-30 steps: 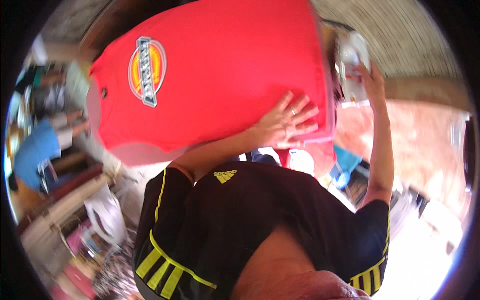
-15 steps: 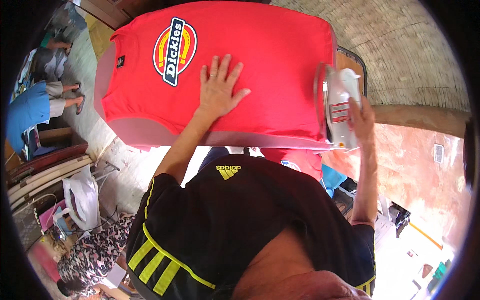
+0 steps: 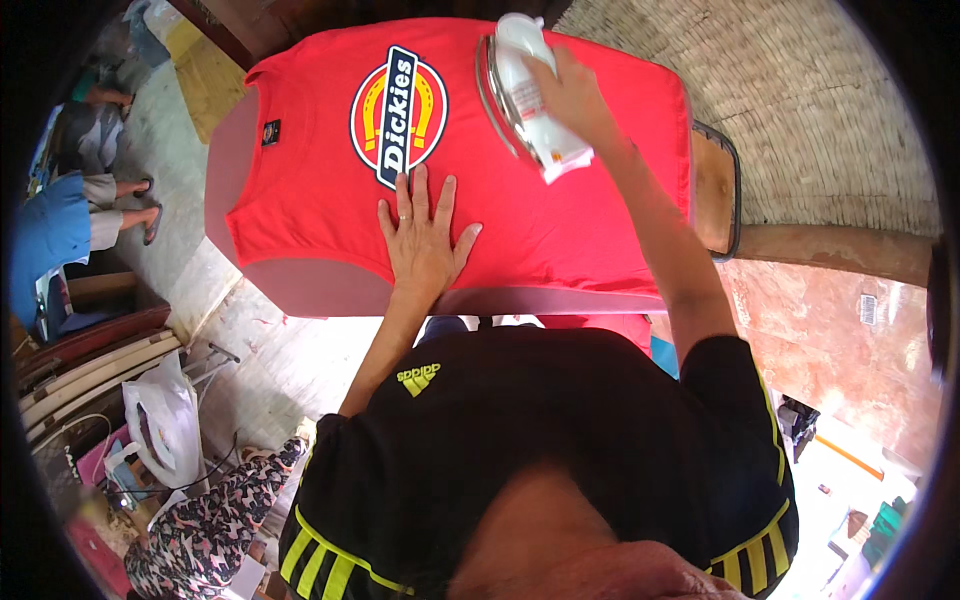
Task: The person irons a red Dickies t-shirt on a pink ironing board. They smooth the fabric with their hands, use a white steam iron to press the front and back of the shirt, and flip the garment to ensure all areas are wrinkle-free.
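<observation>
A red sleeveless shirt (image 3: 560,235) with a round horseshoe print lies spread over a padded, maroon-covered ironing board (image 3: 320,287). My left hand (image 3: 425,235) rests flat on the cloth just below the print, its fingers spread. In my right hand (image 3: 575,95) is a white clothes iron (image 3: 530,100), gripped by its handle. The iron stands on the far part of the shirt, to the right of the print, with its metal soleplate edge toward the left. My fingers partly hide the handle.
Past the board's right end juts a wooden rest with a dark metal frame (image 3: 735,200). A woven mat wall (image 3: 830,120) rises at the far right. On the left are a person in blue (image 3: 45,230), a white plastic bag (image 3: 165,415) and another person in patterned clothes (image 3: 215,520).
My right hand has carried the iron from the shirt's right end leftward and farther away, toward the print. My left hand still lies flat, now just beneath the print.
</observation>
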`<state>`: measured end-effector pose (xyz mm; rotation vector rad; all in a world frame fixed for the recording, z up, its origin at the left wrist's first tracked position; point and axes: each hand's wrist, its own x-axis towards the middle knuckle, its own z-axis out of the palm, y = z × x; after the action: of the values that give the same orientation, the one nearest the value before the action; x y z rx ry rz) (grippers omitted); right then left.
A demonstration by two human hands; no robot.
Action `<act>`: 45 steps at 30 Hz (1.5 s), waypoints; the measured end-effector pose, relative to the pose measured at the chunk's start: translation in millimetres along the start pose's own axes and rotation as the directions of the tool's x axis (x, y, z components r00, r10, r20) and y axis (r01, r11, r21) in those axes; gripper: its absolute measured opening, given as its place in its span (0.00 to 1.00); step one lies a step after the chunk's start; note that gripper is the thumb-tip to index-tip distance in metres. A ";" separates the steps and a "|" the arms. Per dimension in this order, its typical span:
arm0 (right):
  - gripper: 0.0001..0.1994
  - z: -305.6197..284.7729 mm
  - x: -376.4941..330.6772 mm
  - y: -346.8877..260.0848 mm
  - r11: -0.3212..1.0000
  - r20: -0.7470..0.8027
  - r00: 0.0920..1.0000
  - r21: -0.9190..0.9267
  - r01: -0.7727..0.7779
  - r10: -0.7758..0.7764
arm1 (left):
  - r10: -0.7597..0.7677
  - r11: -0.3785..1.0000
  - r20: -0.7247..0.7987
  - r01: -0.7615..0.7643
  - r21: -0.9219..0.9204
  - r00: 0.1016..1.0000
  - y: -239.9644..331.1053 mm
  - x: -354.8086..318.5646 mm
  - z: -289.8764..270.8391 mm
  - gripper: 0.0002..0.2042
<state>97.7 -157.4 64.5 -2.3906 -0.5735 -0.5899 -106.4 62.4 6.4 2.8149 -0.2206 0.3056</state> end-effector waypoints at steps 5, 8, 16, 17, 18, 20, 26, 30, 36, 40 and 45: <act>0.27 21.6 58.2 -0.8 0.905 0.271 0.867 -0.047 -0.422 0.419 | -0.092 0.995 0.004 0.092 0.027 0.996 -7.8 -20.0 -9.9 0.35; 0.25 -3.4 25.6 -67.0 0.824 0.396 0.790 0.128 -0.552 0.468 | -0.144 0.989 -0.037 0.145 0.019 0.989 -12.6 -27.5 -9.8 0.34; 0.28 -35.9 -24.2 -56.9 0.946 0.297 0.899 -0.133 -0.294 0.321 | -0.111 0.993 -0.134 0.115 0.021 0.985 -13.9 -24.0 -2.3 0.34; 0.29 -40.2 -13.6 -38.1 0.944 0.286 0.905 -0.193 -0.269 0.316 | -0.132 0.990 -0.107 0.137 0.043 0.985 -12.8 -25.3 -4.6 0.34; 0.30 -45.0 -2.6 -9.0 0.935 0.259 0.912 -0.248 -0.254 0.317 | -0.130 0.989 -0.114 0.137 0.056 0.985 -13.2 -24.8 -4.9 0.34; 0.32 -61.4 6.9 62.0 0.906 0.208 0.923 -0.351 -0.238 0.323 | -0.125 0.987 -0.117 0.136 0.089 0.985 -15.5 -27.4 -2.1 0.34; 0.36 -153.9 9.0 226.0 0.721 -0.081 0.866 -0.519 -0.459 0.493 | -0.083 0.990 -0.119 0.096 0.105 0.989 -5.0 -19.9 1.4 0.34; 0.36 -130.6 0.8 187.8 0.700 -0.004 0.748 -0.348 -0.623 0.664 | -0.074 0.989 -0.148 0.092 0.119 0.986 -11.6 -24.3 1.7 0.33; 0.24 -80.6 -77.9 0.1 0.929 0.168 0.922 -0.190 -0.318 0.349 | -0.078 0.983 -0.128 0.098 0.156 0.989 -17.0 -25.1 3.5 0.33; 0.21 -109.1 -125.0 -31.2 0.969 0.215 0.947 -0.110 -0.221 0.240 | -0.057 0.986 -0.101 0.072 0.150 0.993 -15.0 -23.9 1.4 0.33; 0.26 -166.6 -118.1 61.0 0.796 0.119 0.907 -0.535 -0.284 0.404 | -0.037 0.990 -0.096 0.050 0.133 0.995 -13.0 -23.8 1.3 0.32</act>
<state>-10.7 -338.4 94.1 -2.9958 -0.0445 -0.3259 -126.8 77.1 -4.0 2.9248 -0.1213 0.4575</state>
